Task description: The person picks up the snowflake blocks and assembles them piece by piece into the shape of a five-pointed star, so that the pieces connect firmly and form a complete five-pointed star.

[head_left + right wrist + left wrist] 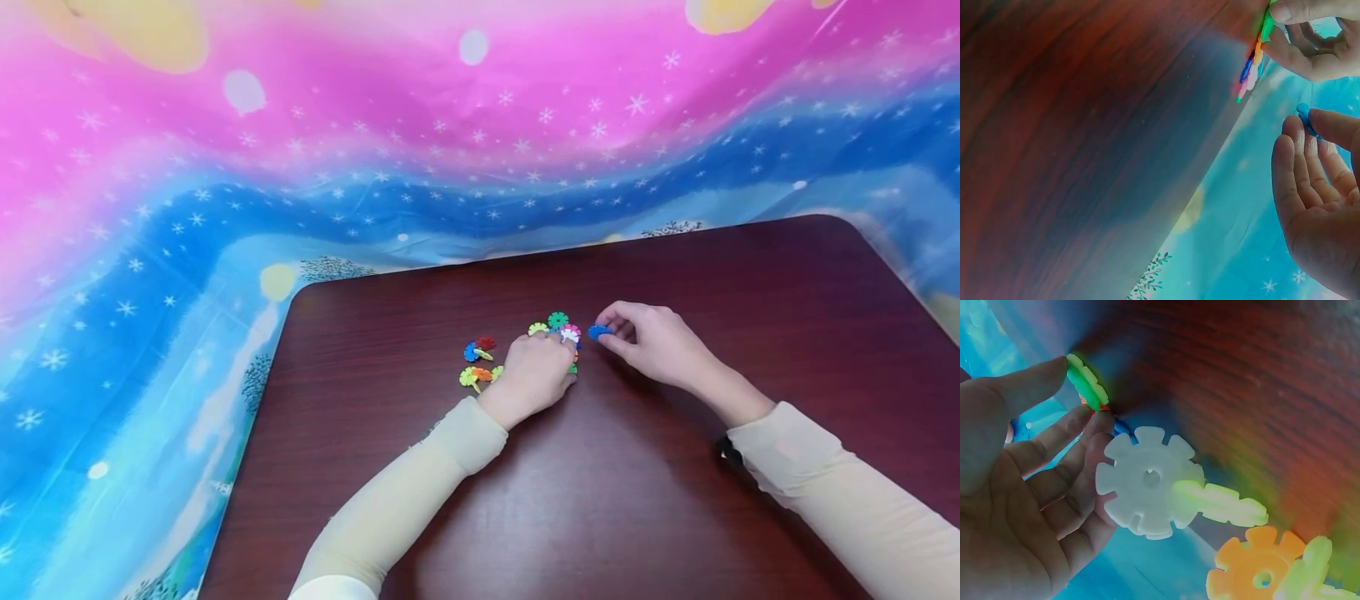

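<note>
My left hand (536, 375) pinches a green notched plastic disc (1088, 384) between thumb and fingertips. In the right wrist view that disc belongs to a joined cluster of orange, blue and pink discs (1254, 72). My right hand (663, 343) pinches a separate blue notched disc (598, 332), held a little to the right of the cluster. Beyond the left fingers lie a green disc (558, 320) and a yellow-green disc (537, 328). A pale disc (1124, 487) with a yellow-green one slotted into it appears beside the left fingers in the left wrist view.
Left of my left hand, joined blue and red discs (486, 342) rest on the dark wooden table (360, 400). Nearer me are joined yellow-green and orange discs (482, 374). A pink and blue patterned cloth (420, 125) hangs behind the table's far edge.
</note>
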Motion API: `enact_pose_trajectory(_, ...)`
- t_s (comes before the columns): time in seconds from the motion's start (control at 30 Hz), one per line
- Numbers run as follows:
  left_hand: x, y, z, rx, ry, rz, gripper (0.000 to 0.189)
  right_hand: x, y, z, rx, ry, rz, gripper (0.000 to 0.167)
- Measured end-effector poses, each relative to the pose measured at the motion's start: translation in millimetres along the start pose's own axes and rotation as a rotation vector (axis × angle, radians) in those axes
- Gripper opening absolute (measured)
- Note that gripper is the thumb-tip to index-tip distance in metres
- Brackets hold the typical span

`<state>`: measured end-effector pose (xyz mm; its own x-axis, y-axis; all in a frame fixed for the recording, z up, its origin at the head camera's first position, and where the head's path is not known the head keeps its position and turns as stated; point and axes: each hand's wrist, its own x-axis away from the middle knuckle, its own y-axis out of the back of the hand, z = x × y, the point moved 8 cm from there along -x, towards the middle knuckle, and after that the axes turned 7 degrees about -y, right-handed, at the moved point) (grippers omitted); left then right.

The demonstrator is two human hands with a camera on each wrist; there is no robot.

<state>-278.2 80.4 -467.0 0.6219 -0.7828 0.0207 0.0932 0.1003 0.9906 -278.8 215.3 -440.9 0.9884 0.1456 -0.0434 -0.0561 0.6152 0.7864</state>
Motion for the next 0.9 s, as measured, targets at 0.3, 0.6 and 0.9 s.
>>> enact_pose_trajectory(0.3, -0.2, -1.1, 9.7, 0.185, 0.046, -0.014, 0.031, 4.9, 0, -1, -0.013, 0.005, -0.009, 0.018)
enact_pose_trajectory(0.6, 8.4, 4.0, 26.8, 0.602, 0.076, -0.051, 0.022, 11.0, -1, 0, -0.032, 0.012, -0.004, 0.019)
enact_pose_trajectory(0.9, 20.1, 11.7, 44.8, 0.908, 0.170, -0.144, 0.016, 20.5, -1, 8, -0.058, 0.160, -0.096, 0.017)
